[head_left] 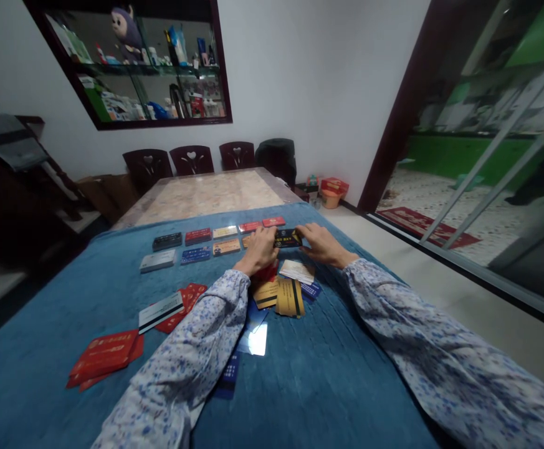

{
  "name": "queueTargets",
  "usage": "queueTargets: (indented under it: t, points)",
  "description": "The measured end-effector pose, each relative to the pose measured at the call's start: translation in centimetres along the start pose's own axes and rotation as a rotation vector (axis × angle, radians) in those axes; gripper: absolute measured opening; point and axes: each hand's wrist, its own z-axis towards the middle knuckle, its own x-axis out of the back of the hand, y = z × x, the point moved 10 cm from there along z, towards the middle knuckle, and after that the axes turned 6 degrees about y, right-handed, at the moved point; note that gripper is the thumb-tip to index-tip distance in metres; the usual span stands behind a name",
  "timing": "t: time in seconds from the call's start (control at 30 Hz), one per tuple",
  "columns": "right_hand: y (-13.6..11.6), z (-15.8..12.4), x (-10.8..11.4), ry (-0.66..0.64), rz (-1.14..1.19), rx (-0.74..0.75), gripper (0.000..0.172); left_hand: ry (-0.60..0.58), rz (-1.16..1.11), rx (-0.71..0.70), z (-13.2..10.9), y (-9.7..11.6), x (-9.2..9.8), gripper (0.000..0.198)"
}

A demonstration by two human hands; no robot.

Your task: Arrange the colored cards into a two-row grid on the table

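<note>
Between my two hands is a black card with yellow "VIP" lettering. My left hand grips its left edge, and my right hand has fingers closed on its right end. Just below my hands lie loose cards: gold cards, a whitish card and a blue card. A red card is partly hidden under my left hand. Two rows of card stacks run to the left, among them a black stack, a silver stack and an orange stack.
A blue cloth covers the near part of the marble table. Red cards, a silver card and a blue card lie near my left arm. Dark chairs stand behind the table.
</note>
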Motion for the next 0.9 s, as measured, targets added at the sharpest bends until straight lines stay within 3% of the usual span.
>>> queueTargets:
  t: [0.23, 0.53, 0.9]
  points:
    - [0.6, 2.0, -0.1, -0.053, -0.053, 0.062, 0.053, -0.011, 0.05, -0.012, 1.3, -1.0, -0.1, 0.047]
    - [2.6, 4.7, -2.7, -0.073, 0.074, 0.151, 0.048, -0.093, 0.138, -0.027, 3.0, -1.7, -1.4, 0.039]
    - [3.0, 6.8, -5.7, -0.233, 0.089, 0.07, 0.05, -0.209, 0.123, 0.031, 4.2, -3.0, -3.8, 0.041]
